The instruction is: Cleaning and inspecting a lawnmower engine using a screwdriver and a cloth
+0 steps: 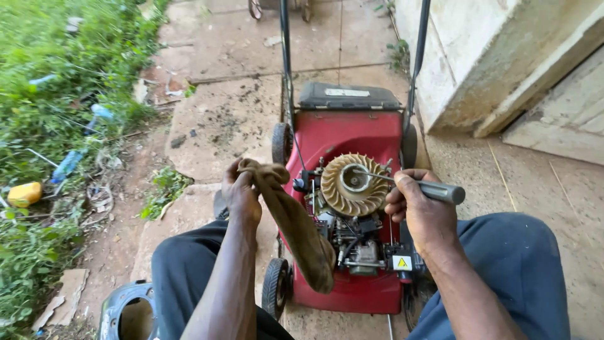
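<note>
The red metal lawn mower [343, 208] shows a tan ribbed fan wheel [353, 184]. The right hand [420, 211] tightly grips a grey-handled screwdriver [434, 190] touching it. At nine o'clock, the left hand [242, 192] squeezes a brown cloth rag [296, 223]. Cracked stone paving [220, 119] lies underneath.

- The brown rag [296, 220] drapes over the left hand [242, 192], covering its fingers and a strip of the red mower deck [343, 135] behind.
- The right hand [418, 204] wraps the screwdriver [409, 184], its grip mostly buried.
- The mower handle bars [284, 56] run off the top edge.
- The dark round cover [126, 308] is cut off at the bottom.
</note>
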